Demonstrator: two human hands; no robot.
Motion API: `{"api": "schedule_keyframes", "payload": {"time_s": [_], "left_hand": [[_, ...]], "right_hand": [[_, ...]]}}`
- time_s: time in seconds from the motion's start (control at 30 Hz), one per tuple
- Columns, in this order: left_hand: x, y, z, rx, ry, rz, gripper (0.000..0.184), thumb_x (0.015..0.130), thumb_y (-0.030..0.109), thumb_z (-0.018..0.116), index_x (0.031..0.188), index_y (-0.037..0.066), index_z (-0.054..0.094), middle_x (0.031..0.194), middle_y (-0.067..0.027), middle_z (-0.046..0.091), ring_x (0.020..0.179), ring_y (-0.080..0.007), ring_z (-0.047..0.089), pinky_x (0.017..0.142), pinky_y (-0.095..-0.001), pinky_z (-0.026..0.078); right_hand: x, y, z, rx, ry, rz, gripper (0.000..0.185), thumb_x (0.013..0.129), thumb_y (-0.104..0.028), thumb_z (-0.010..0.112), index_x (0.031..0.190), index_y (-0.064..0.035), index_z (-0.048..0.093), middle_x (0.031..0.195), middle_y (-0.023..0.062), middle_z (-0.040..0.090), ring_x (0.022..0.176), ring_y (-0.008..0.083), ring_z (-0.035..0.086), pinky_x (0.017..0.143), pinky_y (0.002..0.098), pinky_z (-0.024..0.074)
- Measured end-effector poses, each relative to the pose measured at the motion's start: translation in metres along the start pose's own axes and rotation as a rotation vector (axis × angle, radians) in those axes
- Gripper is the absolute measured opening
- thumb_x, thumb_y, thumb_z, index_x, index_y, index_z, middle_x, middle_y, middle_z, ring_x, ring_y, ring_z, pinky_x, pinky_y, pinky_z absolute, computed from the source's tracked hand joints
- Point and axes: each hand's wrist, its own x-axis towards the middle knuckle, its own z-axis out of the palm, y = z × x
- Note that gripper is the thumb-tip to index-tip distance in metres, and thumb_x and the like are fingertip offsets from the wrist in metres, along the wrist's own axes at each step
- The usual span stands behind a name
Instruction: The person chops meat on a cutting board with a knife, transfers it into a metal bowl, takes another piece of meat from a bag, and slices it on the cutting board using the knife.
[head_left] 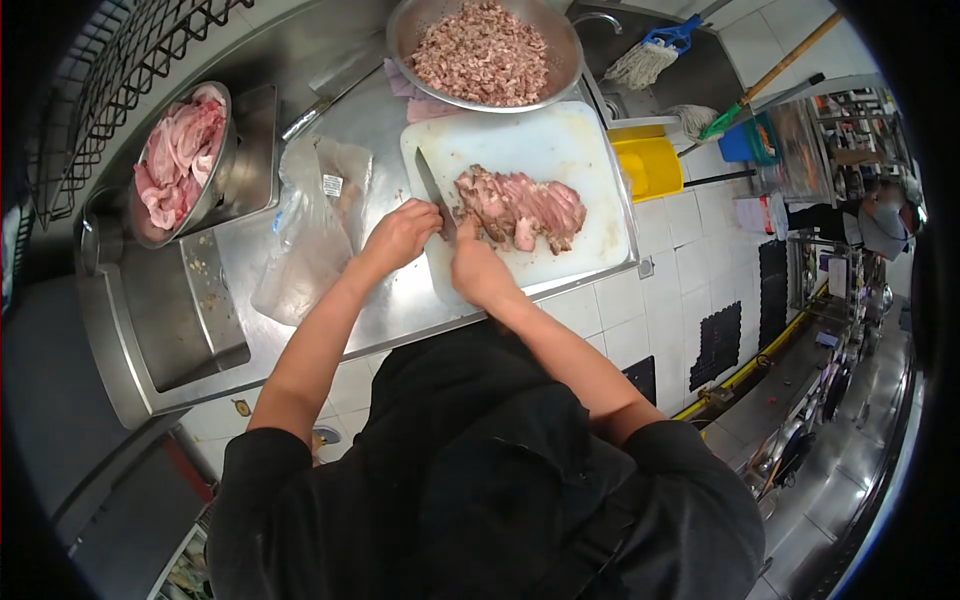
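A kitchen knife (428, 180) lies over the left part of the white cutting board (600, 235), its tip pointing away from me. My right hand (482, 270) is closed at the handle end of the knife. Bunched together, the fingers of my left hand (402, 238) meet the blade near its heel from the left; whether they pinch anything is hidden. Just right of the knife, a heap of cut meat (525, 208) is spread across the board, pinkish with browner bits at its left end.
A large steel bowl of diced meat (480, 55) stands behind the board. Another bowl of raw meat (182, 160) is at the left, near a clear plastic bag (315, 225) and a honing steel (305, 118). A sink (665, 75) with mops and a yellow bucket (648, 165) are right; a person (885, 220) stands farther off.
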Motion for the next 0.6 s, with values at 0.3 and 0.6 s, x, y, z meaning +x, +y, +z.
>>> {"api": "schedule_keyframes", "payload": {"time_s": [0.3,0.6], "left_hand": [[-0.001,0.027,0.018,0.026,0.105,-0.152,0.039,0.093,0.018,0.070,0.127,0.001,0.064,0.130,-0.0170,0.063,0.124,-0.0352,0.057,0.103,-0.0424,0.048],[0.051,0.044,0.054,0.410,-0.041,-0.336,0.078,0.099,0.060,0.047,0.156,0.007,0.036,0.162,-0.0177,0.032,0.151,-0.0344,0.027,0.122,-0.0472,0.022]], "right_hand": [[0.007,0.038,-0.076,0.103,0.159,-0.228,0.027,0.095,-0.011,0.056,0.115,0.0065,0.054,0.099,0.0357,0.066,0.091,0.0550,0.064,0.081,0.0591,0.0503],[-0.012,0.146,-0.152,-0.251,0.199,-0.174,0.032,0.096,-0.016,0.055,0.127,-0.0077,0.050,0.074,0.0278,0.067,0.073,0.0509,0.066,0.068,0.0599,0.0512]]}}
